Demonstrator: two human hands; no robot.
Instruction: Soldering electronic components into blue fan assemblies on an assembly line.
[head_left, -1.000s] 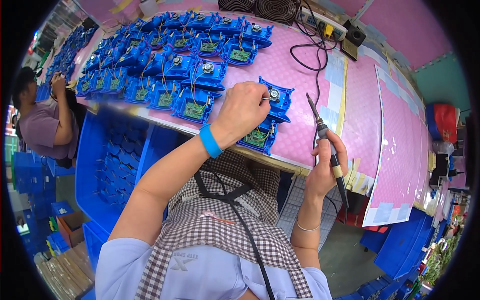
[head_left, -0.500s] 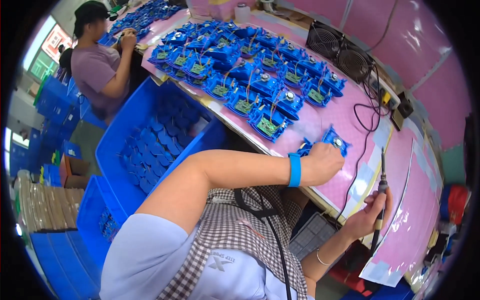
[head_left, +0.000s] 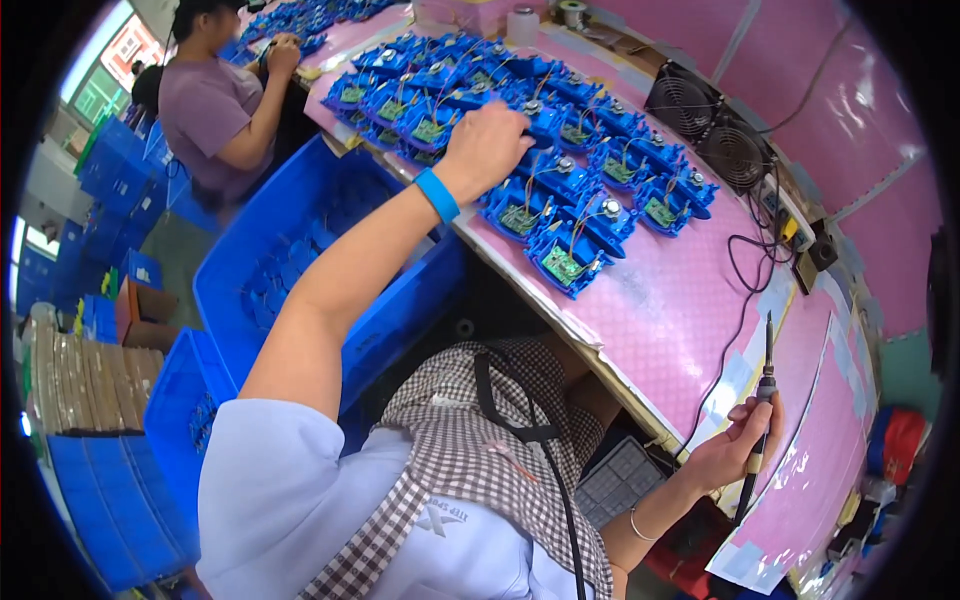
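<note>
Left hand point(head_left: 487, 148) is reaching over the blue modules point(head_left: 560, 200) on the pink bench point(head_left: 680, 310), fingers closing on one module. Right hand point(head_left: 735, 450) is gripping a soldering iron point(head_left: 760, 410) at the near edge.

A long workbench point(head_left: 690, 300) covered in pink matting carries rows of blue assemblies with green circuit boards point(head_left: 540, 160), packed side by side around where the left hand point(head_left: 487, 148) grips one. Beyond that grip, toward the wall, lie two black fans point(head_left: 710, 125). A black cable point(head_left: 745, 290) trails across the bare pink stretch toward the right hand point(head_left: 735, 450) grasping a soldering iron point(head_left: 762, 400).
</note>
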